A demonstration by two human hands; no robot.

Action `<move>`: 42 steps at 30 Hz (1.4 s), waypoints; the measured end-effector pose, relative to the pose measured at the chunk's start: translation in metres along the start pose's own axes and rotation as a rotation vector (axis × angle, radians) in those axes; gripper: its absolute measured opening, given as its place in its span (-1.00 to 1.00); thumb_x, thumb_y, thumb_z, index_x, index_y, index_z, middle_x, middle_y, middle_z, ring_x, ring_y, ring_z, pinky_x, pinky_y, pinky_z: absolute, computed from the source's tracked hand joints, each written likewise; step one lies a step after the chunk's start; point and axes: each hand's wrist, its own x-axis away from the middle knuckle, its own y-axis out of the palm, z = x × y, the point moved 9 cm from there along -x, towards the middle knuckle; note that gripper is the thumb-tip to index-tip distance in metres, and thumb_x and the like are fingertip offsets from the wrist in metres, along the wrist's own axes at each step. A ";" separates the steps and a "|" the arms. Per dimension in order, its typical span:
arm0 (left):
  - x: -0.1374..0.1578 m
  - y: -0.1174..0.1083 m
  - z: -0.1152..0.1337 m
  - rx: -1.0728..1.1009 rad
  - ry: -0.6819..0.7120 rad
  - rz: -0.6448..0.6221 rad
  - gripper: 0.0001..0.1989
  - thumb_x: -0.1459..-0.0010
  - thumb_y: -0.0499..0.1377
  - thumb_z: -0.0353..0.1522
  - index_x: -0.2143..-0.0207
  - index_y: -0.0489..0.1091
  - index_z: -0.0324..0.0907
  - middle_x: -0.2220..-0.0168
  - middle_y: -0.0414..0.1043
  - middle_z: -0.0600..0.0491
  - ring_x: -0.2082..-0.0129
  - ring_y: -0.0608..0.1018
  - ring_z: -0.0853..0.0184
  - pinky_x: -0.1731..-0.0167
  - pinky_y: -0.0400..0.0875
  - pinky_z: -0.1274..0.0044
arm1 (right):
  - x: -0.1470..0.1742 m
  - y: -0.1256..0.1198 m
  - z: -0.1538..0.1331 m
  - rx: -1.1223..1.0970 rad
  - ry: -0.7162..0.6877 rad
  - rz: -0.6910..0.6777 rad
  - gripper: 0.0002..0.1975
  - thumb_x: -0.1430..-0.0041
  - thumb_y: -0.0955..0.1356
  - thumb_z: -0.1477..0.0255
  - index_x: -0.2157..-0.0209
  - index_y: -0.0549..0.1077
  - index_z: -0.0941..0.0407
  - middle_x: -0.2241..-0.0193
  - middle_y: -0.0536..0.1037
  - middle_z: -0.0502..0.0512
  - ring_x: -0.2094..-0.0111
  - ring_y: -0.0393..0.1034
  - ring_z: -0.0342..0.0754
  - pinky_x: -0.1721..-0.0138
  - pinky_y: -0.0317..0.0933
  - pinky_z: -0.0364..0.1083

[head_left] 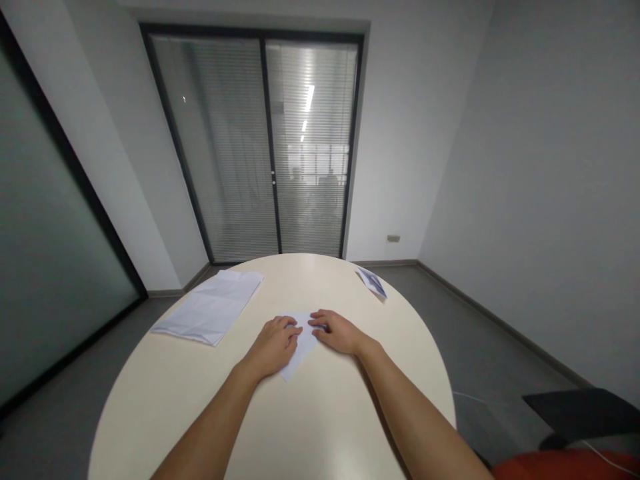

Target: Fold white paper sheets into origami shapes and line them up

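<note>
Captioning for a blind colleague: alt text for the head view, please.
A person's left hand and right hand rest on a small white paper on a round table. A larger paper lies to the left; a partly dark sheet lies near the right edge.

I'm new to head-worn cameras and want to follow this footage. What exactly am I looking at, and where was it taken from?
There is no machine here: these are a person's own bare hands. The single picture comes from a camera worn on their head, looking forward and down, so the forearms enter from the bottom. On the pale round table, the left hand and right hand rest their fingers on a small piece of white paper, not closed around it. A larger white sheet lies farther off to the left, and a small sheet with dark markings lies near the far right edge.
</note>
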 end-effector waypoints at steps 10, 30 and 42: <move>0.005 0.000 0.004 -0.067 -0.031 -0.082 -0.41 -0.26 0.09 -0.04 -0.24 0.35 -0.13 -0.30 0.28 -0.10 -0.26 0.31 0.03 -0.26 0.19 0.22 | 0.003 -0.010 -0.015 0.132 -0.003 -0.070 -0.35 -0.03 0.50 0.12 -0.12 0.53 0.15 -0.15 0.47 0.34 -0.18 0.32 0.23 -0.24 0.14 0.11; 0.003 0.006 -0.002 0.079 0.034 -0.026 -0.55 -0.31 0.09 -0.12 -0.12 0.47 -0.12 -0.22 0.41 -0.08 -0.21 0.41 0.14 -0.25 0.25 0.31 | 0.005 -0.015 -0.005 0.060 -0.008 -0.052 -0.60 -0.05 0.51 0.19 0.08 0.64 0.06 0.07 0.58 0.20 0.04 0.45 0.11 -0.06 0.24 0.01; 0.003 0.004 0.000 0.099 0.003 -0.087 -0.55 -0.34 0.05 -0.13 -0.12 0.49 -0.13 -0.24 0.40 -0.04 -0.27 0.39 0.19 -0.27 0.24 0.36 | 0.002 -0.014 0.003 0.002 -0.030 -0.020 -0.75 -0.14 0.41 0.48 0.14 0.66 0.05 0.10 0.60 0.16 0.09 0.46 0.03 -0.02 0.26 -0.05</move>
